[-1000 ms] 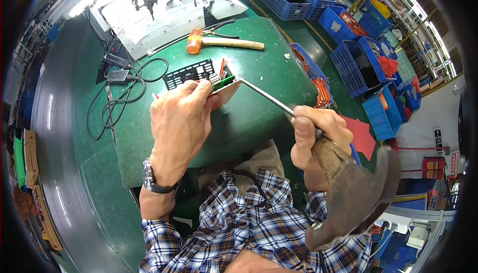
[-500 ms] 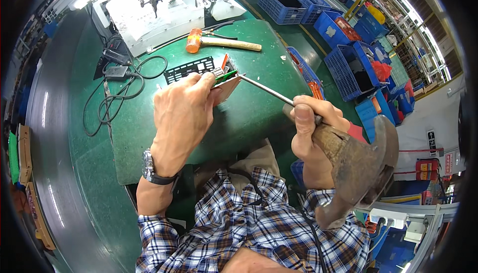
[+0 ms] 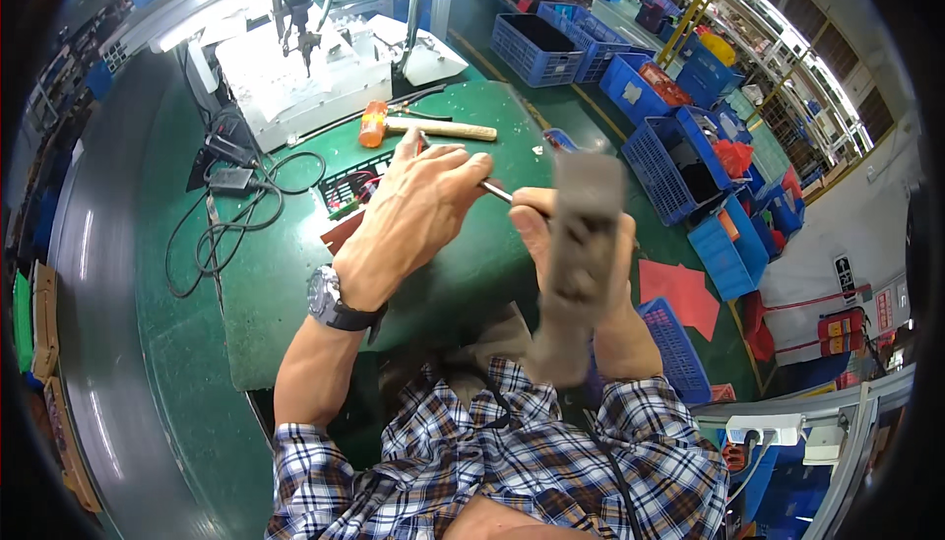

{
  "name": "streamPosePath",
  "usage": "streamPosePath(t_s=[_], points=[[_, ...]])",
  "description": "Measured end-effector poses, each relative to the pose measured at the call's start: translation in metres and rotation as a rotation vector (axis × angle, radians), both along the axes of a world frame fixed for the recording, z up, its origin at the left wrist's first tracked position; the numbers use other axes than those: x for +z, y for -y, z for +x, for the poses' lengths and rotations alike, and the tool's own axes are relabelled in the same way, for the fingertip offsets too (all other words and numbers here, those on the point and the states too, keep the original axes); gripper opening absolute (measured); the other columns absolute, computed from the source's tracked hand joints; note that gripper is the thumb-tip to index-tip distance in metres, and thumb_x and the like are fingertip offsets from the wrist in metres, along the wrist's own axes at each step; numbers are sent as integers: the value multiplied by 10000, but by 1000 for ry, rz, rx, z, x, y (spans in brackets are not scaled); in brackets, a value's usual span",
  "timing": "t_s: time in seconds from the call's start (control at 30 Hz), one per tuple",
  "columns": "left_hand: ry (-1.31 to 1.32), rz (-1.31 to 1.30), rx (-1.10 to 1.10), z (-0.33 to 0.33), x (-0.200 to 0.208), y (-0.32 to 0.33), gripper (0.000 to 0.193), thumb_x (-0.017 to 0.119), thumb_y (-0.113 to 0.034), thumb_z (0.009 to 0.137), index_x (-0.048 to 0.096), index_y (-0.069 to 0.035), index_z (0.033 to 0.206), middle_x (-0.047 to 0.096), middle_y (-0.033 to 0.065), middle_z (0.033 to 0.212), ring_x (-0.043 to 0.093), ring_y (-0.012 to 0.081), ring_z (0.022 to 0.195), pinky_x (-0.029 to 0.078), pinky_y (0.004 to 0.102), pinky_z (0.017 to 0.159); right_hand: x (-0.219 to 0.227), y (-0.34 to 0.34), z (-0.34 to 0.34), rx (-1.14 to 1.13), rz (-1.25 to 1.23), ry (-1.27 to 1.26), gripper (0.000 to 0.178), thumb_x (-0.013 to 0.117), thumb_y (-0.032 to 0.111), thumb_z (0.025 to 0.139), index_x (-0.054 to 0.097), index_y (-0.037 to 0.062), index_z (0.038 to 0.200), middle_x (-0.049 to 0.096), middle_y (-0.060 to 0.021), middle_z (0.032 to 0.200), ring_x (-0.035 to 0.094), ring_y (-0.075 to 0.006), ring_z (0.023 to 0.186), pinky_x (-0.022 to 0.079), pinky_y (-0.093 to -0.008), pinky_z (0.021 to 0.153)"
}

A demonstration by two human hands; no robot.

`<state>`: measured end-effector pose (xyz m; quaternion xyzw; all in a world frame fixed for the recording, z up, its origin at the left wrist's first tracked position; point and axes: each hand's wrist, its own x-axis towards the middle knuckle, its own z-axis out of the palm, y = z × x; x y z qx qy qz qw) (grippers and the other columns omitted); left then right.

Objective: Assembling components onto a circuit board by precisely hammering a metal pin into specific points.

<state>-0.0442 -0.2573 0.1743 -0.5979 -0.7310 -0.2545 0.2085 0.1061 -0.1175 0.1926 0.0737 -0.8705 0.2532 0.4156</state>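
Note:
My left hand [image 3: 418, 200], with a watch on its wrist, lies closed over the right part of an open case with a black perforated panel [image 3: 366, 168]. A green circuit board [image 3: 345, 209] and thin red wires show beside the hand; what its fingers grip is hidden. From the right, a thin metal rod [image 3: 497, 190] runs to the left hand's thumb side, its far end out of sight. My right hand [image 3: 622, 279] is closed on that rod and on a claw hammer [image 3: 588, 235], whose rusty head is blurred by motion and covers part of the hand.
An orange-headed mallet [image 3: 374, 125] with a wooden handle lies behind the case on the green table [image 3: 285, 328]. Black cables [image 3: 231, 230] coil at left, near a white machine [image 3: 325, 102]. Blue crates [image 3: 674, 166] stand on the floor to the right.
The hammer and right hand have moved left, and the hammer head has turned. My left hand has shifted right across the case, which now lies more to its left.

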Motion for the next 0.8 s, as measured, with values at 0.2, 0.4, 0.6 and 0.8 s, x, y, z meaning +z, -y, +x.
streamPosePath(t_s=[0.2, 0.4, 0.6, 0.8], points=[[240, -44, 11, -1, 18, 1, 92, 589, -122, 963, 608, -42, 1002, 640, 148, 842, 630, 352, 883, 454, 463, 845, 39, -16, 27, -155, -253, 102, 171, 732, 33, 900, 699, -5, 1064, 661, -17, 862, 532, -49, 651, 433, -236, 604], [340, 247, -121, -18, 9, 0, 145, 579, -117, 966, 637, -10, 1045, 648, 174, 808, 624, 370, 788, 475, 437, 775, 100, -34, 58, -749, 466, -338, 58, 675, 75, 957, 640, 30, 953, 578, -6, 742, 502, -74, 591, 398, -212, 512], [139, 81, 21, -17, 6, 7, 142, 560, -131, 986, 590, -8, 922, 634, 170, 796, 629, 340, 800, 462, 451, 698, 75, -21, 9, -397, 297, 241, 132, 677, 123, 934, 644, 1, 972, 585, -201, 681, 508, -290, 524, 418, -355, 519], [370, 256, -136, -32, 2, 1, 228, 573, -176, 997, 549, 7, 862, 529, 233, 651, 547, 425, 629, 406, 487, 598, 154, -48, 29, -429, 228, -138, 143, 669, 139, 954, 676, -2, 934, 573, -10, 618, 504, -90, 522, 393, -282, 499]])
